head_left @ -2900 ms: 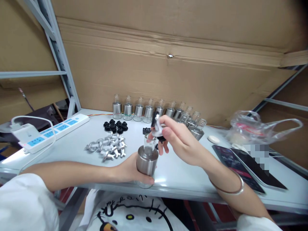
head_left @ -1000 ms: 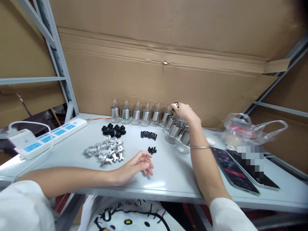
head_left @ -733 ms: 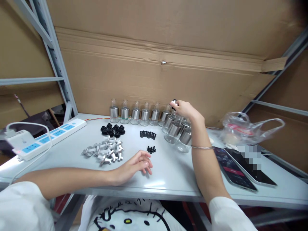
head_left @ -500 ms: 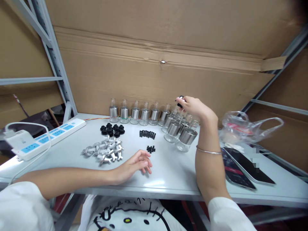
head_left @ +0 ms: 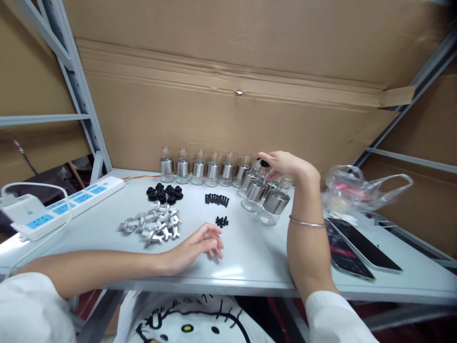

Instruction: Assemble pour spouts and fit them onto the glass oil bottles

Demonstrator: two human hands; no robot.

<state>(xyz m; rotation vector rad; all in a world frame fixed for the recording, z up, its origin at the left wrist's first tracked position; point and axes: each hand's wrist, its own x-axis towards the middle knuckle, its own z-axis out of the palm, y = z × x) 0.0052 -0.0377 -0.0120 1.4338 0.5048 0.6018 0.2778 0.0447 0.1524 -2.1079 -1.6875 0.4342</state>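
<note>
My right hand (head_left: pixel 285 166) is closed on a black cap (head_left: pixel 264 163), held just over the necks of the glass bottles at the right end of the group. Whether the cap touches a neck, I cannot tell. Under and beside the hand stands a glass bottle with a steel sleeve (head_left: pixel 276 202), leaning in this view. My left hand (head_left: pixel 200 245) lies at the table's front, palm turned inward, fingers loosely apart and holding nothing. Small black plugs (head_left: pixel 222 221) are nearest to it, with short black tubes (head_left: pixel 217 199) behind them.
Several more sleeved bottles (head_left: pixel 198 168) line the back by the cardboard wall. At left are black caps (head_left: pixel 164 193), grey-white plastic parts (head_left: pixel 154 224) and a power strip (head_left: pixel 74 205). On the right are a plastic bag (head_left: pixel 346 188) and two phones (head_left: pixel 364 244).
My right hand has come down a little with the black cap, closer to the bottle necks. The left hand stays where it was. The camera view has shifted slightly.
</note>
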